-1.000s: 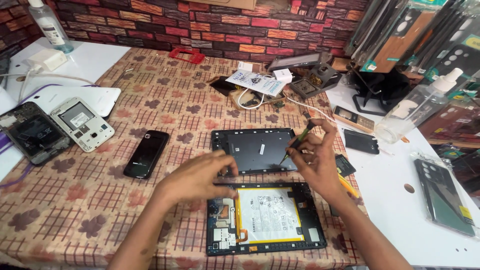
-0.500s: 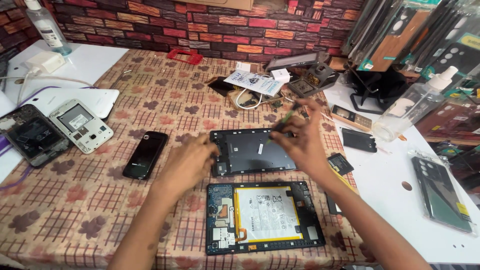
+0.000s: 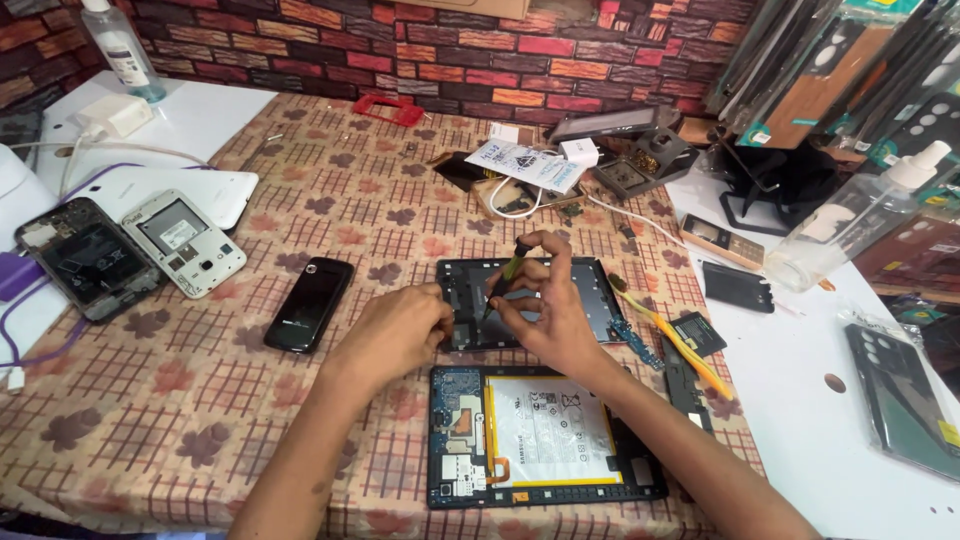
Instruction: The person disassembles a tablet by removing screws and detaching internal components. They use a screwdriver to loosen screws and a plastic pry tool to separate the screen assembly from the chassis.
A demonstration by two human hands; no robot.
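Head view: our right hand (image 3: pixel 555 310) pinches a green-handled screwdriver (image 3: pixel 505 277) over the dark tablet back cover (image 3: pixel 600 300), its tip hidden; our left hand (image 3: pixel 395 335), fingers curled, presses the cover's left edge on the table (image 3: pixel 200 400).

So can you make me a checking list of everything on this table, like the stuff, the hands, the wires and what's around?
Surface: brown leaf-patterned tablecloth; white tabletop on the right.
Job's things: dark rectangular tablet back cover; opened tablet with white battery; thin green-handled tool.
Clutter: glossy black phone; two opened phones; clear spray bottle.
Grippers: left hand rests on the cover; right hand pinches the tool.
Cables: white cable; purple cable.
Surroundings: red brick-pattern wall; hanging phone cases.
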